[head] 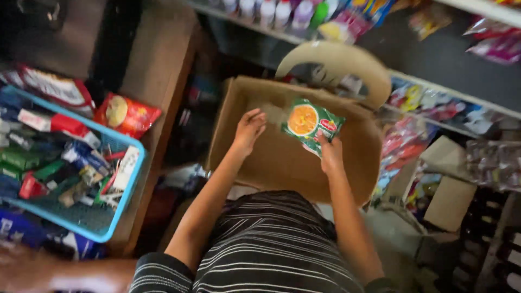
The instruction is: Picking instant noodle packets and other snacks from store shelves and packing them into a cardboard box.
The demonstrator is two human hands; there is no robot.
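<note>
Two hands over the open cardboard box (282,163) at centre frame: the right hand (330,154) grips a green noodle packet (310,123) by its lower edge, packet tilted, long axis running upper left to lower right. The left hand (248,130) hangs empty, fingers loosely curled, just left of it. A blue basket (126,209) of small packets sits at far left

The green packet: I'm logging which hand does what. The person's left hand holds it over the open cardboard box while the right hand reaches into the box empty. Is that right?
Not quite: the hands are swapped. In the head view, the right hand holds the green packet over the open cardboard box, while the left hand reaches into the box empty.
</note>
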